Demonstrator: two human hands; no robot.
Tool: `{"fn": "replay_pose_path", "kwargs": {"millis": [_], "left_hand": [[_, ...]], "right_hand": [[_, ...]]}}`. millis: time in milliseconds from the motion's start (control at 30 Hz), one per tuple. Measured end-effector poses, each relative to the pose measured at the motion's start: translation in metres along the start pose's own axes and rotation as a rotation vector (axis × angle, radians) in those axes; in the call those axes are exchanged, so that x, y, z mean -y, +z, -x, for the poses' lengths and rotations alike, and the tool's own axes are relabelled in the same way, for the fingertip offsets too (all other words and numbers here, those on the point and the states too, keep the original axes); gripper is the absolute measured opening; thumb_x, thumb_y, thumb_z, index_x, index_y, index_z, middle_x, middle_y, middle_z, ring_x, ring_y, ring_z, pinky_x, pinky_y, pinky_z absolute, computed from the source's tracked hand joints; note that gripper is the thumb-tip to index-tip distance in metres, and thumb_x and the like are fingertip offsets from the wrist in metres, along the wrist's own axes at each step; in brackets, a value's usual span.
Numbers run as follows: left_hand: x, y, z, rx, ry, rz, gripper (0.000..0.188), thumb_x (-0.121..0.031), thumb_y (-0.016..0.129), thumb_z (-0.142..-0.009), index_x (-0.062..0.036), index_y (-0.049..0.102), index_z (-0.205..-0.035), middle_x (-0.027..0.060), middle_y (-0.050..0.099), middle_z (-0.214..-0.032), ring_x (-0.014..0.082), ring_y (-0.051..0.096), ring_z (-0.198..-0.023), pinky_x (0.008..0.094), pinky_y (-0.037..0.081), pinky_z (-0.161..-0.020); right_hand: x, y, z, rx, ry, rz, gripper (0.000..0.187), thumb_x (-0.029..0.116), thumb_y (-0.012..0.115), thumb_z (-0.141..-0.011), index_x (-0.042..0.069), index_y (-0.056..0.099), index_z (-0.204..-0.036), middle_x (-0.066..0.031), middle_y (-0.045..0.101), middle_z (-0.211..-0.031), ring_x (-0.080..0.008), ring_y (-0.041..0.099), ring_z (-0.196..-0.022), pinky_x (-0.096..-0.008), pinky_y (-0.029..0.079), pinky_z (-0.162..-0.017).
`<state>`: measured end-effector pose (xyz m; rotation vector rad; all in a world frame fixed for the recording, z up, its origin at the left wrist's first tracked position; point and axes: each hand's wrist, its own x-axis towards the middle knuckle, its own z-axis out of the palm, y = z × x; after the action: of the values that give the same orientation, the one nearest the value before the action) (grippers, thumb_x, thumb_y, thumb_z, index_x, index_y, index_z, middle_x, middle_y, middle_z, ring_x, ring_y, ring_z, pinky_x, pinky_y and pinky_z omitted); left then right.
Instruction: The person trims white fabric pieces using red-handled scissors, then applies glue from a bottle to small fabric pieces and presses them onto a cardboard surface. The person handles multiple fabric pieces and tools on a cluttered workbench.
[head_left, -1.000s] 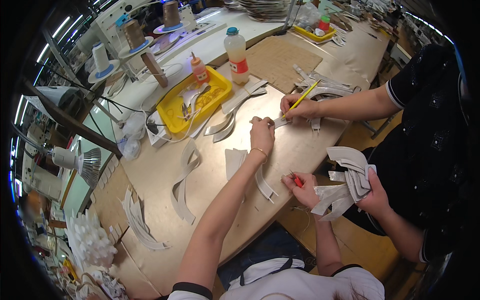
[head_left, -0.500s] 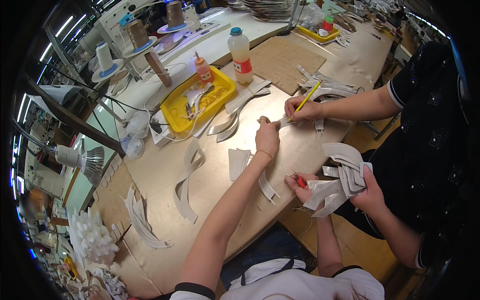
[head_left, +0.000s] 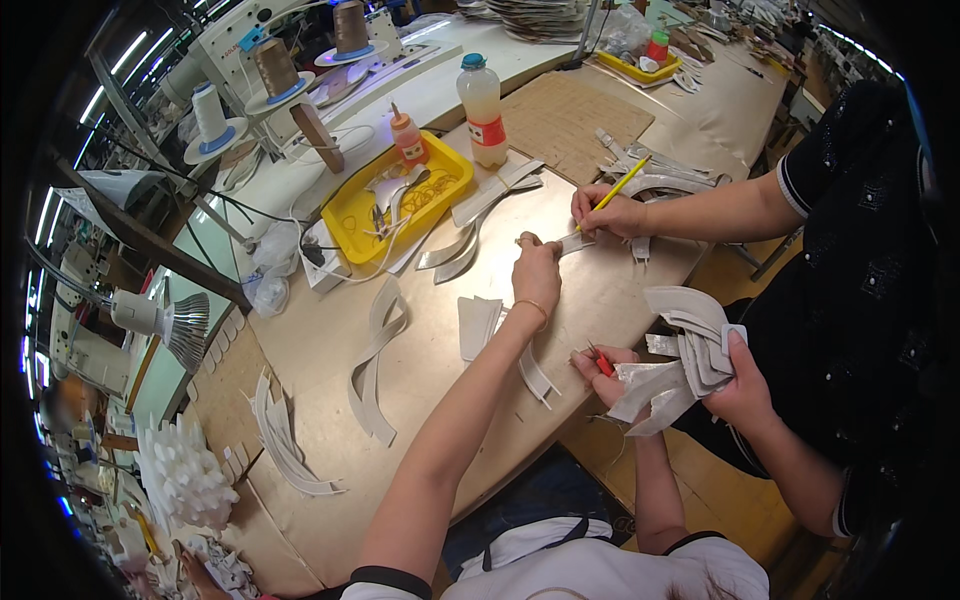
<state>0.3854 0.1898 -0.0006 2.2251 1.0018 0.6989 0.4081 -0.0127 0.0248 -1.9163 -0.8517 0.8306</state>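
Note:
My left hand (head_left: 537,275) reaches across the table and is closed on the near end of a short grey strip (head_left: 574,243), holding it down. A co-worker's hand (head_left: 612,215) sets a yellow pencil (head_left: 622,184) to that strip's other end. Low by the table edge, my right hand (head_left: 607,378) is closed round small red-handled snips (head_left: 602,362), points upward. Hanging grey strips (head_left: 655,392) partly cover this hand. They belong to a bundle (head_left: 697,330) gripped by the co-worker's other hand (head_left: 742,385), along with a small white block (head_left: 733,338).
Curved grey strips (head_left: 374,375) lie left of my forearm, with more strips (head_left: 285,440) farther left. A yellow tray (head_left: 343,235) holds rubber bands and tools; a bottle (head_left: 483,115) stands beside it. Behind are a brown board (head_left: 575,120) and thread cones (head_left: 276,72). A lamp (head_left: 180,325) juts in.
The co-worker's pencil hand has shifted slightly right, and the pencil leans over a little more. Both my hands stay nearly where they were, holding the same things.

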Motion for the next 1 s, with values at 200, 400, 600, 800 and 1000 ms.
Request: {"fn": "replay_pose_path", "kwargs": {"millis": [200,400,600,800,1000], "left_hand": [[-0.001,-0.001,0.000,0.010,-0.010,-0.004,0.017,-0.003,0.060,-0.085,-0.0070,0.072,-0.097,0.0207,0.052,-0.108,0.0383,0.066,-0.076,0.0447,0.054,-0.072],[-0.002,-0.001,0.000,0.013,-0.007,-0.003,0.018,-0.002,0.060,-0.084,-0.0063,0.072,-0.097,0.0214,0.051,-0.110,0.0385,0.066,-0.076,0.0448,0.054,-0.072],[-0.002,-0.001,0.001,0.004,-0.006,0.003,0.018,-0.001,0.059,-0.084,-0.0059,0.071,-0.097,0.0215,0.051,-0.110,0.0382,0.066,-0.078,0.0450,0.054,-0.074],[0.005,0.012,0.000,0.001,-0.023,0.052,0.018,-0.006,0.059,-0.087,-0.0060,0.071,-0.100,0.0218,0.054,-0.108,0.0393,0.064,-0.084,0.0455,0.053,-0.078],[0.017,0.011,0.009,-0.122,-0.118,0.248,0.042,0.005,0.060,-0.075,-0.0048,0.060,-0.116,0.0270,0.053,-0.111,0.0439,0.060,-0.096,0.0487,0.051,-0.086]], "right_hand": [[0.002,0.000,0.001,-0.019,0.049,0.035,0.029,0.030,0.069,-0.090,0.001,0.072,-0.088,-0.0019,0.060,-0.060,-0.0065,0.052,-0.057,-0.0268,0.044,-0.055],[0.003,0.001,0.001,-0.010,0.027,-0.014,0.029,0.029,0.069,-0.090,0.000,0.072,-0.088,-0.0012,0.059,-0.059,-0.0065,0.051,-0.057,-0.0267,0.043,-0.055],[0.008,-0.001,0.002,-0.007,0.049,-0.020,0.029,0.028,0.069,-0.090,0.000,0.073,-0.087,-0.0010,0.059,-0.059,-0.0060,0.050,-0.057,-0.0264,0.042,-0.055],[-0.005,0.004,-0.003,-0.040,0.020,0.023,0.027,0.025,0.069,-0.091,-0.001,0.071,-0.086,0.0013,0.059,-0.062,-0.0055,0.050,-0.058,-0.0239,0.041,-0.054],[-0.033,0.002,-0.014,0.024,-0.075,-0.115,0.027,0.028,0.068,-0.094,0.002,0.070,-0.086,0.0042,0.057,-0.066,-0.0041,0.047,-0.059,-0.0233,0.038,-0.053]]}}
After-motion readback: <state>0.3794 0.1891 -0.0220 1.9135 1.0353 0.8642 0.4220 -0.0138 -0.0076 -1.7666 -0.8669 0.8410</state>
